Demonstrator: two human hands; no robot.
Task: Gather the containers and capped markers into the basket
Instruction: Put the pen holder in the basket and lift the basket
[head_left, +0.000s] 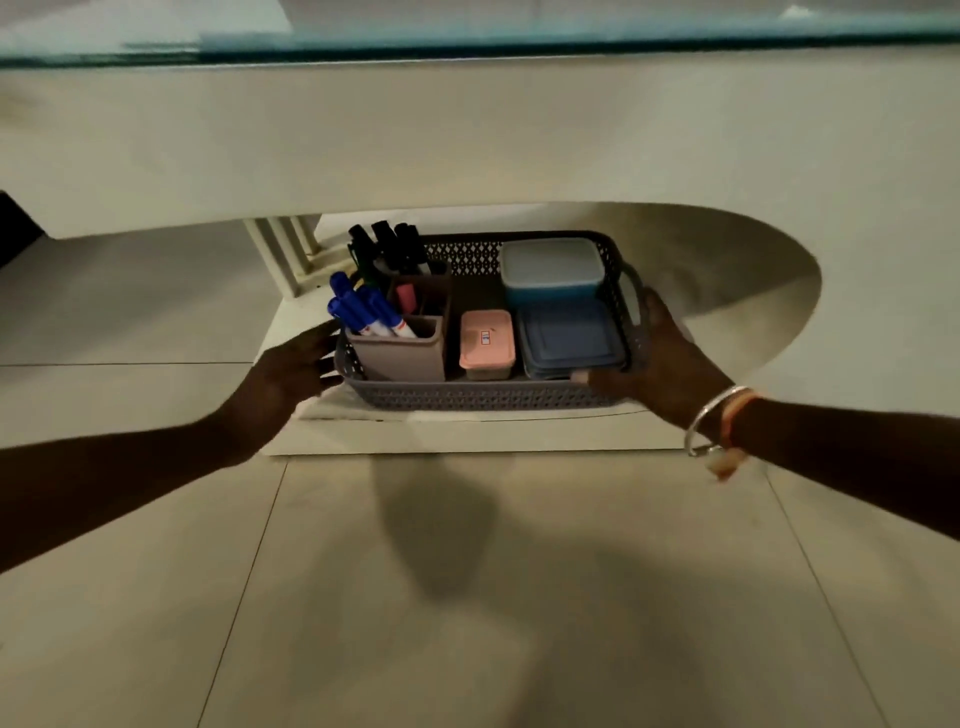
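Observation:
A grey perforated basket (483, 397) sits on a low white shelf under a table. Inside it stand brown holders: the near one (400, 356) carries blue-capped markers (363, 306), the far one carries black-capped markers (389, 247). A small pink lidded container (487, 343), a dark blue flat container (571, 338) and a light blue lidded container (553, 267) fill the rest. My left hand (293, 371) touches the basket's left end with fingers spread. My right hand (660, 353) grips the right end, thumb curled over the near rim.
The white tabletop apron (467, 135) overhangs the shelf closely above the basket. A white ribbed leg (283, 254) stands behind the basket on the left. Pale tiled floor (467, 597) lies in front of the shelf (467, 434).

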